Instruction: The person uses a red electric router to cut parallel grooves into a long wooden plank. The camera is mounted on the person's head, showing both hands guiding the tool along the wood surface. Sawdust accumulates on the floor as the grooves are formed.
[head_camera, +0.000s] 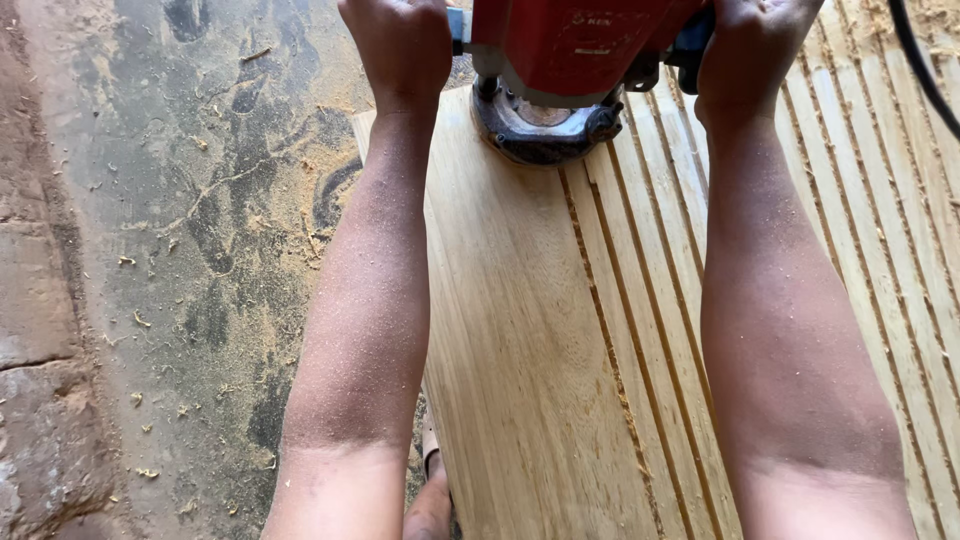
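Matt grooved wood board (520, 330), glossy red plastic router (570, 40) w/ metal base.

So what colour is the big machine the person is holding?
The machine is red on top with a dark metal base, seen in the head view.

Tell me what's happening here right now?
A person grips a red handheld router with both hands, the left hand and the right hand on its two sides. Its round base sits flat on a pale wooden board. Straight parallel grooves already run along the board's right part; the left part is smooth. Sawdust coats both forearms and the concrete floor. A black cable crosses the upper right corner.
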